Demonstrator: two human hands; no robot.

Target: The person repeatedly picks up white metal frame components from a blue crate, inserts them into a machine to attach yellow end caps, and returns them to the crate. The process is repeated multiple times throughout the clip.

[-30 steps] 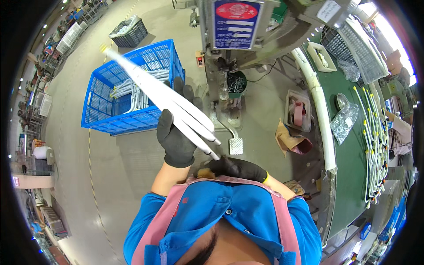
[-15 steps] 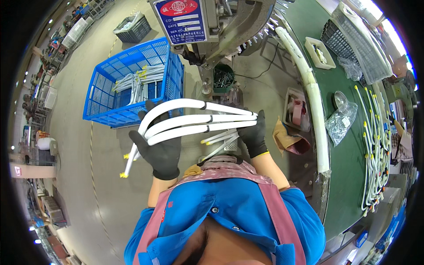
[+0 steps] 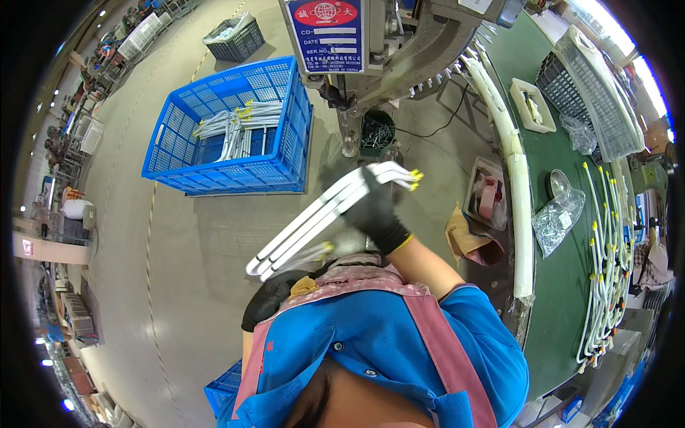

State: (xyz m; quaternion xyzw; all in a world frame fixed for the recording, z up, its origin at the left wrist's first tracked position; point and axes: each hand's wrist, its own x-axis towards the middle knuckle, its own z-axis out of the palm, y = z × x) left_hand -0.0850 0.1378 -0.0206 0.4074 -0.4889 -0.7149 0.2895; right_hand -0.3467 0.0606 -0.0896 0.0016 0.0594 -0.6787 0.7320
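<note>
- The right hand (image 3: 377, 210), in a dark glove, is gripping a bundle of white bent tubes (image 3: 314, 221) near its yellow-capped end, fingers clenched around the whole bunch
- The bundle is slanting down from that hand toward the person's left, in front of the pink apron (image 3: 399, 299) and well apart from the blue crate (image 3: 228, 128)
- The left hand (image 3: 267, 303), also gloved, is sitting low beside the apron just under the bundle's lower end; whether its fingers are closed on anything cannot be told
- The tubes are looking stiff and light, holding their shape with no sag, and probably smooth enough to slide against one another
- A grip near the middle of the bundle, or one hand toward each end, is likely steadier than the single end hold
- More white tubes are lying in the blue crate, and others are lining the green table (image 3: 571, 285) to the right of the apron
</note>
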